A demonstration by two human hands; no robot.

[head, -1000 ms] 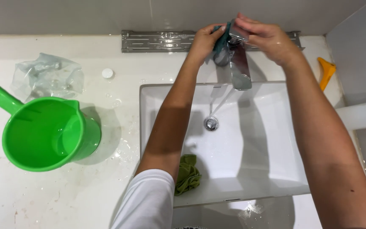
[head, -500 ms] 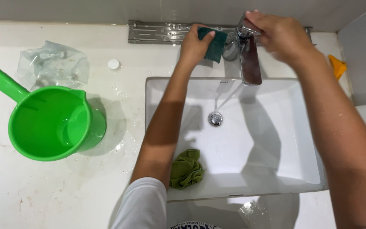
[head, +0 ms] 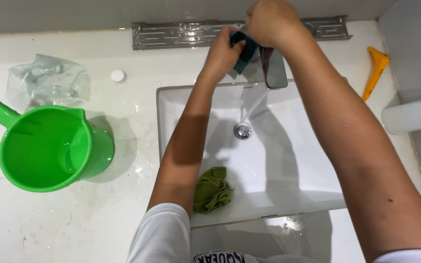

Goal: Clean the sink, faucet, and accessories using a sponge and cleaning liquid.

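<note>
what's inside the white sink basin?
In the sink basin: a crumpled green cloth at the near edge, a metal drain, and a thin water stream from the faucet. The left forearm covers the basin's left part.

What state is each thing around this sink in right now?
Faucet: running, water streaming into the basin.
Sink: wet, drain open.
Dark scrub pad: pressed against the faucet by the left hand.
Right hand: on the faucet top.
Green cloth: crumpled on the sink edge.
Green jug: upright.
</note>
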